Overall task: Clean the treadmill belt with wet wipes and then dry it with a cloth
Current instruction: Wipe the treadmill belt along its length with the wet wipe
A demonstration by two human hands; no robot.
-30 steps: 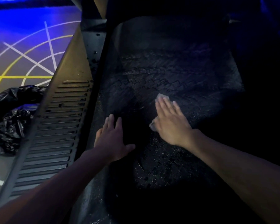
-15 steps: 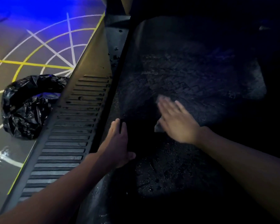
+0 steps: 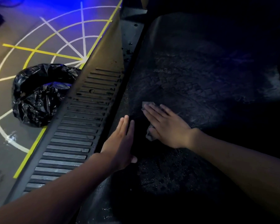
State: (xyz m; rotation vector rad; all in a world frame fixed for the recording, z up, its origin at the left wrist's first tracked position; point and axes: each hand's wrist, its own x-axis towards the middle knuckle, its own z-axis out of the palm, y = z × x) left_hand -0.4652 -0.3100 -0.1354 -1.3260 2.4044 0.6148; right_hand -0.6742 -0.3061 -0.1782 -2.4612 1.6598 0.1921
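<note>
The left hand (image 3: 120, 143) lies nearest, at about 7 o'clock from the frame's centre, flat and open with its fingers together and pointing toward 12 o'clock, the thumb splayed toward 3 o'clock. It holds nothing; its palm rests on the left margin of the treadmill belt (image 3: 200, 81), just beside the ribbed side rail (image 3: 74, 136). The forearm runs in from the 8 o'clock corner.

Just beyond, at about 2 o'clock from the left hand, the right hand (image 3: 166, 125) is spread flat, palm down, fingers extended toward 10 o'clock. It presses a wet wipe (image 3: 149, 135) against the belt rather than gripping it. The wipe lies under the palm and fingers, pale corners showing past the fingertips at 11 o'clock and beside the thumb at 7 o'clock; its long axis seems to follow the fingers. The right forearm enters from 4 o'clock.

The belt is dark, textured and speckled with wet glints, stretching away toward 12 o'clock. Farther off at 9 o'clock, a black bin bag (image 3: 39, 94) sits on the floor beside the rail, over painted white and yellow lines (image 3: 44, 52).
</note>
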